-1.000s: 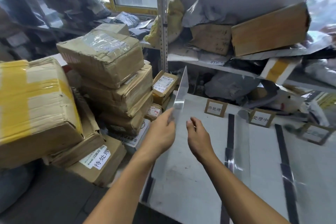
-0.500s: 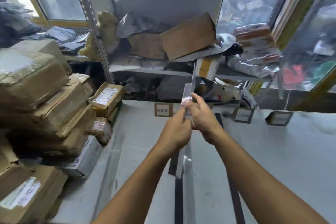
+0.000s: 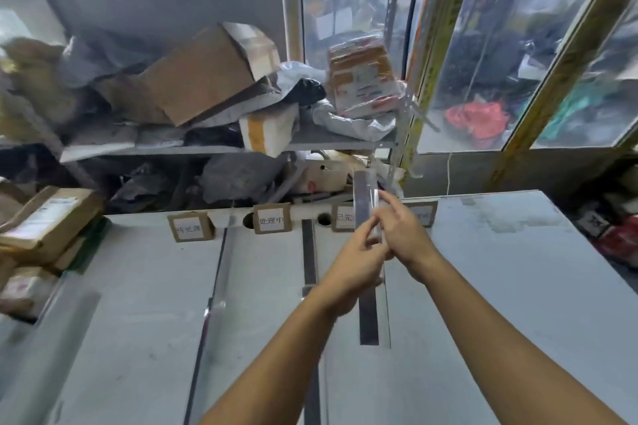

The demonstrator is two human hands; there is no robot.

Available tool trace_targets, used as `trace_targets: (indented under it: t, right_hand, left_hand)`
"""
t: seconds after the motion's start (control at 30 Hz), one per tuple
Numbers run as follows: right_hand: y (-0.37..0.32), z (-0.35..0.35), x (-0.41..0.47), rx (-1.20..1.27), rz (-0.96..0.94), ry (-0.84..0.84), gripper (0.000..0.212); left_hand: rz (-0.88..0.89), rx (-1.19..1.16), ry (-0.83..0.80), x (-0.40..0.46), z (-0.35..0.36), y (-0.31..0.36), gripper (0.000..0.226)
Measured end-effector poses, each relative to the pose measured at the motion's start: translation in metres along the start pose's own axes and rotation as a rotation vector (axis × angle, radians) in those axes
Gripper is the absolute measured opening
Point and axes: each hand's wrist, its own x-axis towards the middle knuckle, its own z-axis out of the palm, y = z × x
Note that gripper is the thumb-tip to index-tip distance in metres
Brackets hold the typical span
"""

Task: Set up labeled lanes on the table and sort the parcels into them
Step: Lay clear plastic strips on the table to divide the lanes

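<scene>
A clear acrylic divider strip [image 3: 365, 193] stands on edge above the grey table [image 3: 500, 269], held between both hands. My left hand [image 3: 355, 262] pinches its lower part and my right hand [image 3: 402, 231] grips it just above. Below it a dark tape line [image 3: 368, 317] runs down the table. Another tape line [image 3: 309, 252] lies to the left, and a second clear divider [image 3: 214, 286] stands further left. Cardboard label cards [image 3: 191, 227] [image 3: 272, 218] stand along the far edge; two more are partly hidden behind the hands.
Cardboard parcels [image 3: 45, 221] are stacked at the table's left edge. A metal shelf [image 3: 328, 141] behind the table is piled with boxes and plastic mailers. Glass panes and a yellow frame [image 3: 552, 79] stand at the right.
The view has swung right across the table. Both hands carried the clear strip from the left lane to the tape line near the third label.
</scene>
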Motion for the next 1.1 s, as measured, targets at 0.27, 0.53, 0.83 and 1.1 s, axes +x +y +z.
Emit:
trace_targets:
  t: [0.27,0.53,0.83,1.1]
  right_hand:
    - [0.086,-0.056,0.042,-0.040,0.157,-0.047,0.043]
    - [0.137,-0.062,0.071,-0.056,0.252,-0.105,0.042]
    - [0.165,-0.068,0.093,-0.054,0.305,-0.145,0.043]
    - [0.175,-0.068,0.094,-0.076,0.355,-0.163,0.043]
  left_hand:
    - [-0.181,-0.009,0.012,0.067,0.067,-0.048,0.058]
    - [-0.270,-0.001,0.077,0.109,0.083,-0.089,0.052]
    - [-0.312,0.000,0.113,0.137,0.092,-0.109,0.053]
    - [-0.337,0.038,0.101,0.143,0.094,-0.120,0.053]
